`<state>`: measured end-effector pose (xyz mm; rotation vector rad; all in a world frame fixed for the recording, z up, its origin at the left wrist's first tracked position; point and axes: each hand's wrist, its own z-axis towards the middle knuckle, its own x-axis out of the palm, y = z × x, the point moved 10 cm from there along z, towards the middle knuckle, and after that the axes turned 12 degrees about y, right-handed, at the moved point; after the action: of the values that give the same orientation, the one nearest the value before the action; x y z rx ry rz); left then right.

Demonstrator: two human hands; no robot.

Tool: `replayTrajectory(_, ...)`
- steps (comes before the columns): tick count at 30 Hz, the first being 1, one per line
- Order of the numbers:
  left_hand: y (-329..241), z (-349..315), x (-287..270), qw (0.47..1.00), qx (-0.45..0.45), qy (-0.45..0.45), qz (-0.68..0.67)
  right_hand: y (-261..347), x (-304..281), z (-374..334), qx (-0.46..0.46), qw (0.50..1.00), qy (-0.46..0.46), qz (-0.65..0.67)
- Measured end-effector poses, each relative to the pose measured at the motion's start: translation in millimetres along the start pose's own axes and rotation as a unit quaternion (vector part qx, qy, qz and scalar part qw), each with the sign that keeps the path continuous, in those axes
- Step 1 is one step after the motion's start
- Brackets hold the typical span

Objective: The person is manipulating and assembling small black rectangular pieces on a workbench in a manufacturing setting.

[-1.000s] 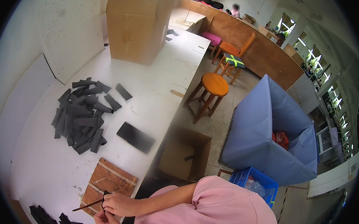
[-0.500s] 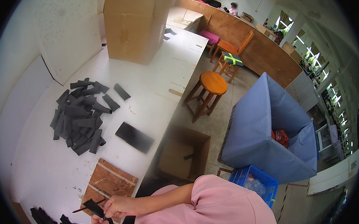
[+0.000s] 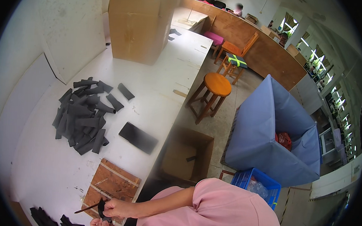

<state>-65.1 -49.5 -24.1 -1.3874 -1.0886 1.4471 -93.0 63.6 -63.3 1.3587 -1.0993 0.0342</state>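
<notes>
At the lower edge, both my hands are closed on a small black fabric piece (image 3: pixel 101 206) above a worn brown board (image 3: pixel 114 183). My right hand (image 3: pixel 120 208) pinches its upper part, with the bare forearm reaching in from a pink sleeve. Just below it, my left hand (image 3: pixel 100 225) grips the lower end, partly cut off by the frame. A thin brown stick (image 3: pixel 86 208) points out leftward beside the fabric; which fingers hold it, if any, is hidden. A heap of similar black fabric pieces (image 3: pixel 80 122) lies farther up the white table (image 3: pixel 158 83).
A dark phone (image 3: pixel 138 137) lies between heap and table edge. More black pieces (image 3: pixel 42 218) sit at the lower left. A tall cardboard box (image 3: pixel 140 29) stands at the back. Beside the table are an open carton (image 3: pixel 187 158), a stool (image 3: pixel 216 84), and a blue fabric-sided bin (image 3: pixel 252 125).
The black piece has turned from slanting leftward to nearly upright between my hands. More of the brown stick shows. The whole view has shifted slightly.
</notes>
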Motion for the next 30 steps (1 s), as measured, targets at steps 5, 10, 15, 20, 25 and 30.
replayTrajectory(5,-20,-9,27,0.997,0.042,0.051,-0.035,26,18,-12,0.003,0.999,0.012,0.049)
replayTrajectory(10,-56,-2,37,0.981,-0.001,0.051,-0.187,40,20,-12,-0.036,0.994,0.045,0.097)
replayTrajectory(15,-53,-11,18,0.973,-0.025,-0.093,-0.208,84,30,-12,-0.204,0.946,0.009,-0.250)
replayTrajectory(20,-66,-14,10,0.978,0.064,-0.169,-0.103,114,41,-28,-0.286,0.905,-0.046,-0.313)
replayTrajectory(25,-83,-4,11,0.968,0.051,-0.164,-0.185,121,38,-27,-0.181,0.922,-0.070,-0.336)
replayTrajectory(30,-85,13,42,0.857,-0.045,0.007,-0.513,96,25,-18,-0.035,0.973,-0.051,-0.221)
